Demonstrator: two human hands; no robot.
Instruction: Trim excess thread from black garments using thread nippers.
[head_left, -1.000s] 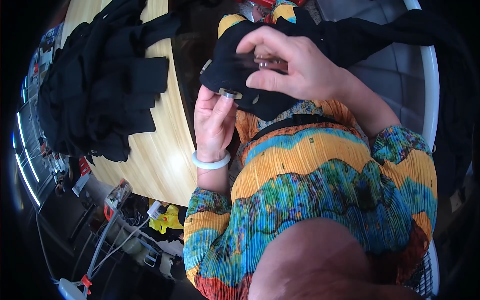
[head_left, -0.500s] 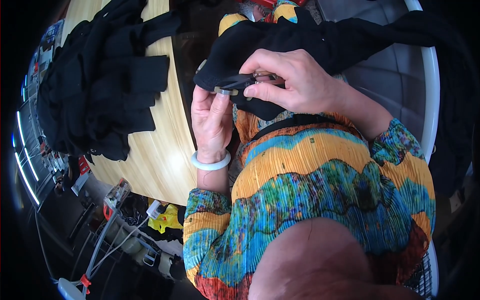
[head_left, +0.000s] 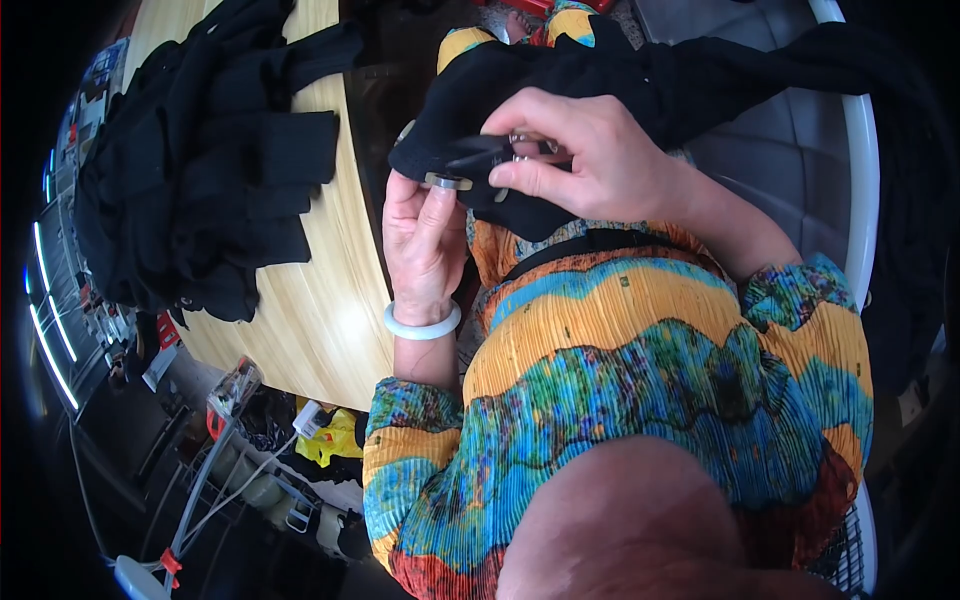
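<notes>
A black knit garment (head_left: 560, 85) lies over my lap. My left hand (head_left: 425, 240) pinches its edge, with the thumb pressed below a shiny tan-grey button (head_left: 448, 182). In my right hand (head_left: 595, 160) is a pair of small black thread snips (head_left: 492, 153), gripped between thumb and fingers. The blades point left, just above the button, and are blurred, so their gap is unclear. Another pale button (head_left: 404, 131) shows at the cloth's left edge, and part of one (head_left: 501, 195) lies below the snips.
At left, a pile of black garments (head_left: 210, 170) covers much of a light wooden table (head_left: 330, 330). A grey tub with a white rim (head_left: 862, 200) stands at right, with black cloth hanging across it. Cables, a metal stand and a yellow bag (head_left: 335, 438) are at lower left.
The snips have lifted slightly away from the button, with my right hand's fingers shifting a little up. My left hand keeps its pinch on the garment, almost unmoved.
</notes>
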